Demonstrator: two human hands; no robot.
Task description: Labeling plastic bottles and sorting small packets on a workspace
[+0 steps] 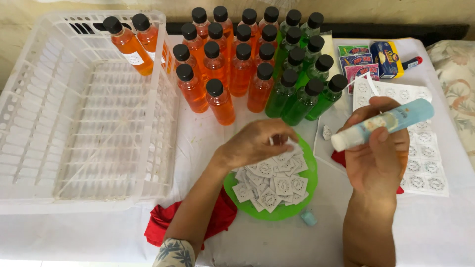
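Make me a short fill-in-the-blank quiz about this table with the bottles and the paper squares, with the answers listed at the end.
1. The right hand holds a pale blue ____ with a white end.
2. The left hand reaches into cut paper squares piled on a round ____ lid.
3. Two orange bottles lie inside the white plastic ____.
4. Beside the standing orange bottles stand bottles of ____ liquid, all with black caps.

Missing words: tube; green; basket; green
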